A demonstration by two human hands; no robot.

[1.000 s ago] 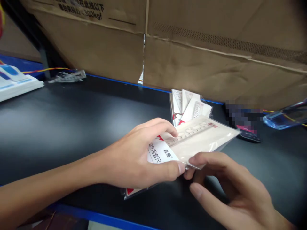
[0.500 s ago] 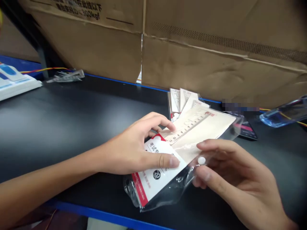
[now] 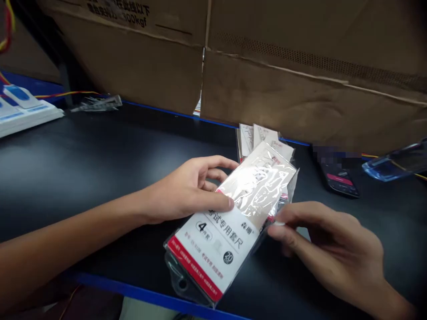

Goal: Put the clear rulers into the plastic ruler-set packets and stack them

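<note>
A clear plastic pouch holding a ruler set point(image 3: 213, 249) lies slanted in front of me, with a white and red printed label. Glare covers much of its upper half. My left hand point(image 3: 200, 189) grips its left side, thumb on top of the label and fingers along the edge. At the pouch's right edge, my right hand point(image 3: 327, 249) pinches a small white snap button point(image 3: 280, 223) between thumb and forefinger. Behind the pouch's far end, several similar ruler packs point(image 3: 248, 140) lie overlapped in a pile, partly covered by it.
A phone point(image 3: 342, 182) lies at the right, near a clear blue-tinted plastic object point(image 3: 390, 164). At the far left stands a white power strip point(image 3: 33, 115), beside a clear plastic bag point(image 3: 98, 103). Cardboard point(image 3: 140, 66) closes off the back of the black table point(image 3: 83, 164).
The ruler insert now sits deeper in the pouch, its label fully flat and visible. My right fingers have closed on the button, and the clear flap has folded in at the right edge.
</note>
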